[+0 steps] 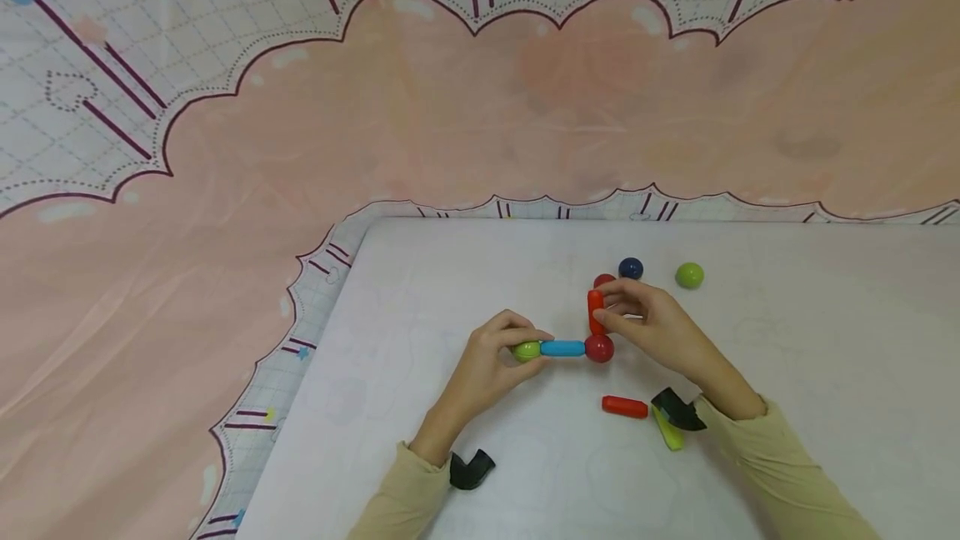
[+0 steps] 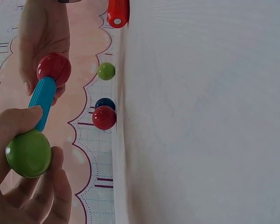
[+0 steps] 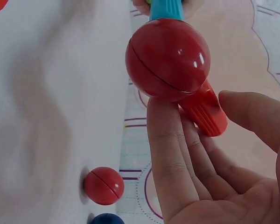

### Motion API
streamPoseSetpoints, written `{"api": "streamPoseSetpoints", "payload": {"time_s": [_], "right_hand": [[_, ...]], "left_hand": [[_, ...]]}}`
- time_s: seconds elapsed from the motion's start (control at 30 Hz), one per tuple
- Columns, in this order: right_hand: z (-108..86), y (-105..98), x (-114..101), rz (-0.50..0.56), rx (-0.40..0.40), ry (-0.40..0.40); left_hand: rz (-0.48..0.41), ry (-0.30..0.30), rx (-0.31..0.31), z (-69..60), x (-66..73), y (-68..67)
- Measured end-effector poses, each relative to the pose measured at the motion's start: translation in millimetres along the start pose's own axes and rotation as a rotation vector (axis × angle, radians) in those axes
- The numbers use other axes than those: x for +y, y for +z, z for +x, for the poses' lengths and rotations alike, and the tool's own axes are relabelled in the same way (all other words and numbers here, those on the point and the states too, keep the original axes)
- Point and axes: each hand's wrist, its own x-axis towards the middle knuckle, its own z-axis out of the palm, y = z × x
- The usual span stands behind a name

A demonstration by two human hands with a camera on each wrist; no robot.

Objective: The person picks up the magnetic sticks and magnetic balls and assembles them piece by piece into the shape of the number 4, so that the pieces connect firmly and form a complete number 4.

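My left hand [image 1: 487,361] pinches a green ball [image 2: 29,153] between thumb and fingers. From that ball a ribbed blue rod [image 1: 562,348] runs to a red ball [image 3: 168,56], all joined in a line above the table. A red rod [image 3: 205,111] meets the same red ball at an angle, pointing away from me in the head view. My right hand [image 1: 663,332] holds this rod, thumb on one side and fingers on the other. In the right wrist view, the red ball hides the joint between them.
On the white table [image 1: 360,407], a second red ball [image 3: 104,185], a dark blue ball [image 1: 631,268] and another green ball [image 1: 689,275] lie beyond my right hand. Nearer me are a loose red rod [image 1: 624,407] and a yellow-green rod [image 1: 670,433], partly covered by a black piece [image 1: 678,409] at my right cuff.
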Motion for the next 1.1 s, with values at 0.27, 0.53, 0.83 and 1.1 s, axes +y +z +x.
{"api": "streamPoseSetpoints", "payload": {"time_s": [0.27,0.53,0.83,1.1], "right_hand": [[-1.2,-1.2,2.4,0.002,-0.021,0.001],[1.2,0.6,12.1,-0.007,-0.093,0.009],[5.0,6.3,22.9,-0.038,-0.126,0.001],[7.4,9.8,21.9,-0.088,-0.146,0.03]], "left_hand": [[0.013,-0.033,-0.02,1.3,-0.8,0.3],[0.067,-0.11,-0.068,1.4,-0.3,1.6],[0.093,-0.173,-0.11,2.6,-2.7,4.5],[0.121,-0.216,-0.159,2.6,-3.9,5.9]]}}
